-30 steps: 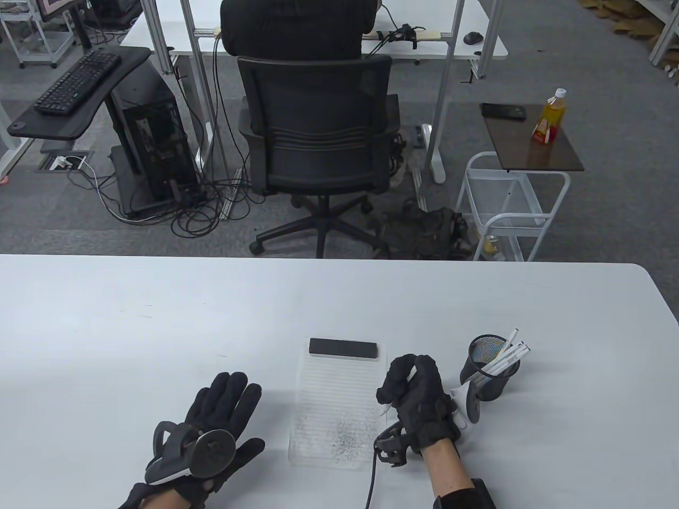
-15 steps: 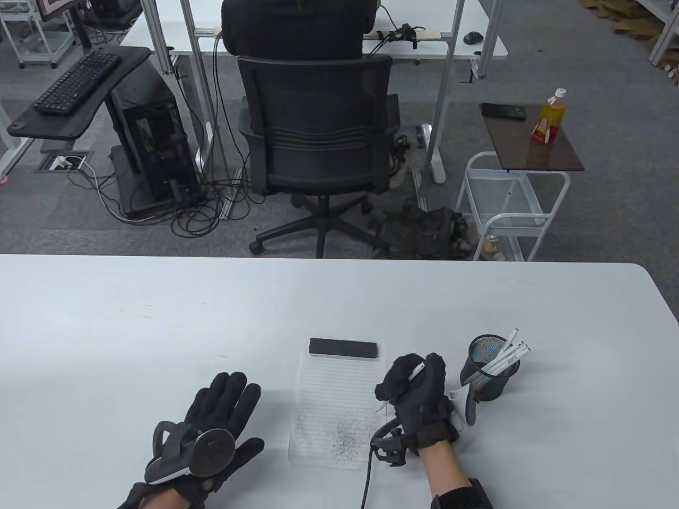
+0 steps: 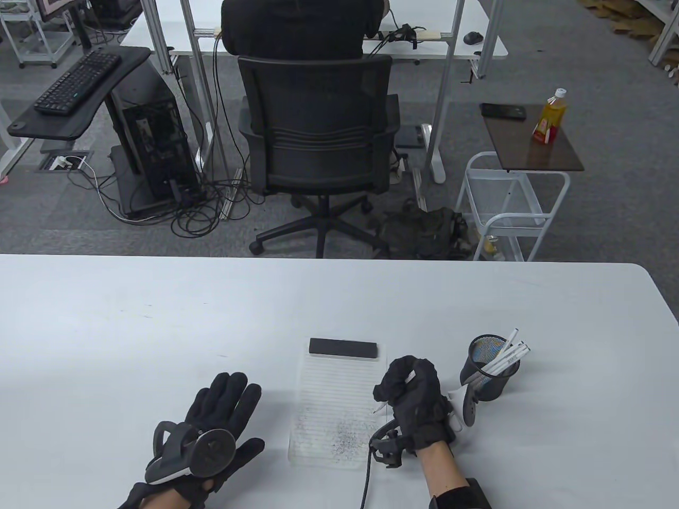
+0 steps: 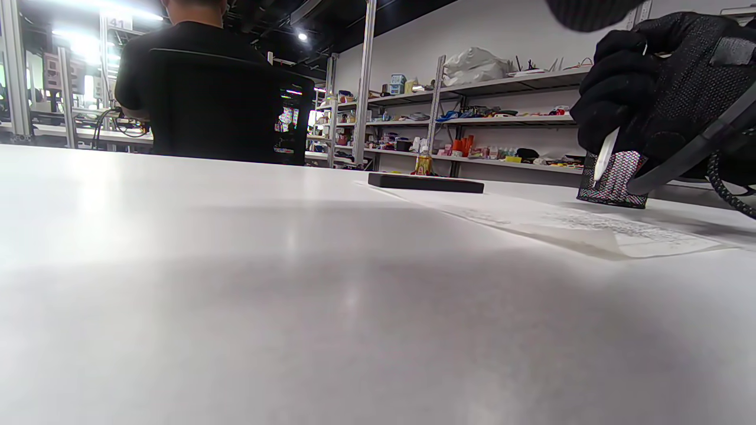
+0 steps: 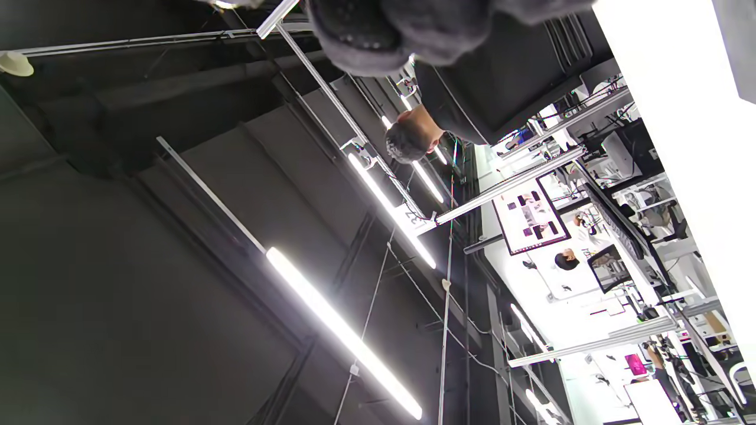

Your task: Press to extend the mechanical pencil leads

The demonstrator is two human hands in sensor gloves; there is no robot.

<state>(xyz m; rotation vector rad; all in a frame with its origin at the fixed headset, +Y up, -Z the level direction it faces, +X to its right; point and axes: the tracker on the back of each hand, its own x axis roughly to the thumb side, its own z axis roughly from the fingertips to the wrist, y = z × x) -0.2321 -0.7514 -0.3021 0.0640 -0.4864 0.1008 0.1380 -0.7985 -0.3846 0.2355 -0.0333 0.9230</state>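
My right hand grips a white mechanical pencil in a closed fist, tip down over the right edge of a lined paper sheet. The thumb sits over the pencil's top end. In the left wrist view the pencil's tip pokes out below the right hand. My left hand lies flat, palm down, fingers spread on the table left of the sheet, holding nothing. A black mesh cup with several white pencils stands right of my right hand.
A black bar lies across the sheet's far end. Grey pencil marks speckle the sheet's near part. A cable runs from my right wrist to the table's near edge. An office chair with a seated person stands beyond the table.
My right hand's thumb has curled back down over the pencil's top end, after lifting half a second ago. The hand shifted slightly left. The left hand has not moved.
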